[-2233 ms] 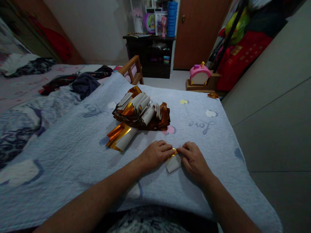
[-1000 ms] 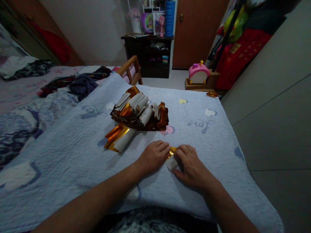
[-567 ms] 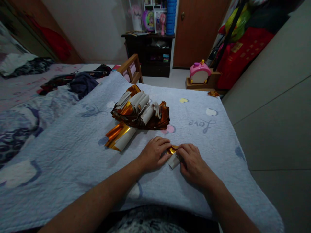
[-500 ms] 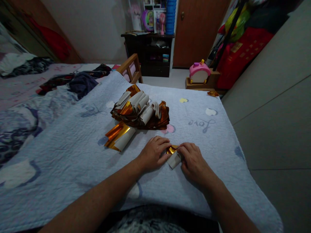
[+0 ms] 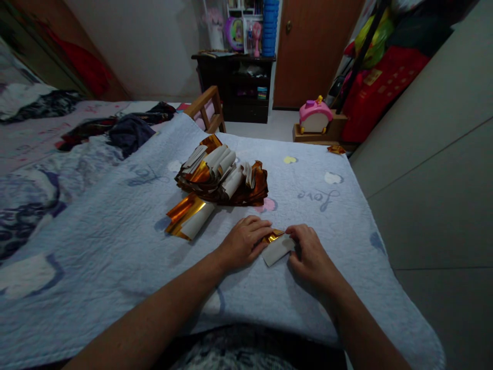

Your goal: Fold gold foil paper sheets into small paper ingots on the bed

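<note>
A small piece of gold foil paper (image 5: 278, 250), grey-white on its back, lies partly folded on the quilt between my hands. My left hand (image 5: 246, 240) rests at its left side, fingers pressed together over the gold part. With thumb and fingertips, my right hand (image 5: 308, 252) pinches the paper's right end. Beyond my left hand is a large pile of folded gold paper (image 5: 223, 172), its grey-white backs turned up in places. One loose curled gold sheet (image 5: 190, 217) sits just in front of that pile.
A light blue patterned quilt (image 5: 327, 288) covers the surface. Another scrap of gold paper (image 5: 336, 149) lies at its far right corner. Dark clothes (image 5: 131, 133) are heaped at the left. A pale cabinet (image 5: 435, 200) stands along the right side; a pink toy (image 5: 316, 116) is beyond the far edge.
More of the paper's grey-white back now shows as a longer strip between my hands. My right hand has shifted slightly right; my left hand stays nearly in place.
</note>
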`<state>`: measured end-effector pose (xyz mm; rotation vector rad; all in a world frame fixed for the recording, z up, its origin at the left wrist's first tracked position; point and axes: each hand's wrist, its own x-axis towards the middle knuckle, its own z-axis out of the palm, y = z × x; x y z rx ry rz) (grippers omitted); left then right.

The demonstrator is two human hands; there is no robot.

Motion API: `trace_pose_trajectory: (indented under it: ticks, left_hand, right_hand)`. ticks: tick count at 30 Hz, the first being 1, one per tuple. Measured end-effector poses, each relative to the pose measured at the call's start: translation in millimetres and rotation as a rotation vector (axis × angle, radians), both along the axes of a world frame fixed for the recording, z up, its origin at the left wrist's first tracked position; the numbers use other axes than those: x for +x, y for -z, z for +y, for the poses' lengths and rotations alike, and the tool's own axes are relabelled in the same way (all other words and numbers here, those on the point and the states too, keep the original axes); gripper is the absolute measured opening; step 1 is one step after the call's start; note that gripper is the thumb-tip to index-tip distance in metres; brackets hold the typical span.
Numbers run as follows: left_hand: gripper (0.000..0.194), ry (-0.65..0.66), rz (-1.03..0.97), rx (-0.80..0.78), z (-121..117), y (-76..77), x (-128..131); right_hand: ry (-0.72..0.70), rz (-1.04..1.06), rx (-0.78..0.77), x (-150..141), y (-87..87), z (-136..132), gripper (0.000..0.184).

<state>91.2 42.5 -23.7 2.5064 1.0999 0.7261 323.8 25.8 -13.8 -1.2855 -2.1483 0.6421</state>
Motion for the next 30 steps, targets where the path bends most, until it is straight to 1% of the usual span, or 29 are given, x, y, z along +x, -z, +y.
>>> trace_pose_trajectory:
  ticks: [4,8,10,13,15,16,19,21,24,27,30]
  left_hand:
    - [0.030,0.037,-0.004,-0.033,1,-3.2,1]
    - [0.030,0.019,0.005,-0.044,1,-3.9,2]
    - [0.029,-0.008,0.000,-0.036,2,-2.2,3]
    - [0.029,-0.051,-0.020,-0.012,3,1.5,3]
    - [0.030,-0.071,-0.027,-0.009,5,3.5,3]
    - [0.031,-0.075,-0.029,-0.011,6,4.2,3]
    - [0.031,-0.067,-0.045,-0.022,7,4.9,2]
    - [0.031,-0.054,-0.057,-0.034,7,4.5,1]
    - [0.032,-0.040,-0.064,-0.063,7,3.6,-2]
    - [0.033,-0.038,-0.060,-0.077,7,3.1,-4]
    - [0.033,-0.035,-0.050,-0.086,6,2.2,-5]
  right_hand:
    - [-0.012,-0.039,0.000,-3,1.2,1,0.042]
    - [0.004,-0.160,0.120,-8,-3.5,-2,0.042]
    - [-0.045,-0.195,0.169,-12,-6.5,-4,0.040]
    - [-0.165,-0.204,0.192,-19,-7.4,-7,0.022]
    - [-0.206,-0.206,0.194,-23,-5.1,-7,0.012]
    - [-0.210,-0.201,0.192,-25,-3.4,-6,0.010]
    - [-0.188,-0.142,0.161,-27,2.2,-4,0.013]
    - [-0.160,-0.077,0.123,-28,5.3,-2,0.010]
    - [-0.093,-0.015,0.072,-29,8.8,0,0.011]
    - [-0.006,-0.023,0.056,-31,11.4,1,0.006]
    - [0.038,-0.044,0.045,-32,12.8,2,0.009]
